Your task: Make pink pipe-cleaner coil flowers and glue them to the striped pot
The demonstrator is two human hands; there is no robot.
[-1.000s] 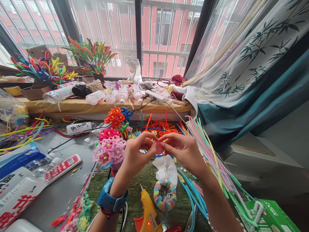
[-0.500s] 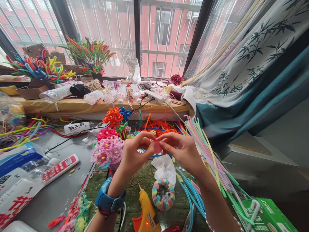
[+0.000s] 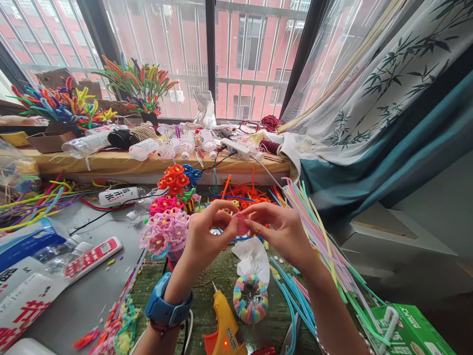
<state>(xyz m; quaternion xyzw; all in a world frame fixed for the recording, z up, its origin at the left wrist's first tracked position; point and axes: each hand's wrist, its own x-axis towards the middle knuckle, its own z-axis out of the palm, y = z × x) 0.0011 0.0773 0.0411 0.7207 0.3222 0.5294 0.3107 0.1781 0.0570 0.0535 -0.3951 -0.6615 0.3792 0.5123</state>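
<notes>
Behind the work, a barred window (image 3: 251, 59) looks onto a red brick building, with a sheer bamboo-print curtain (image 3: 377, 84) and a teal curtain (image 3: 369, 167) gathered at the right. Along the windowsill (image 3: 111, 165) lie clear plastic bottles (image 3: 144, 149) and a white power strip (image 3: 236, 148), with pipe-cleaner bouquets (image 3: 136, 84) beyond them.

On the desk (image 3: 92, 305), a white bag (image 3: 25, 308) carries large red Chinese characters, and a bottle (image 3: 118, 195) has dark Chinese characters on its label, too unclear to read with confidence. A green printed box (image 3: 410, 333) sits at the lower right, its lettering illegible. A long bundle of pastel pipe-cleaner stems (image 3: 325, 246) fans out beside the right hand.

The hands are together, the left hand (image 3: 207, 236) and right hand (image 3: 279, 231) pinching a small pink pipe-cleaner piece (image 3: 241, 224) between their fingertips, above the desk. Just left of them stands a pink pipe-cleaner flower bunch (image 3: 166, 231). Below are a crumpled tissue (image 3: 253, 259), a striped pipe-cleaner ring (image 3: 250, 299), and a yellow glue gun (image 3: 223, 325) with a lit red light. A blue wristwatch (image 3: 168, 305) circles the left wrist.
</notes>
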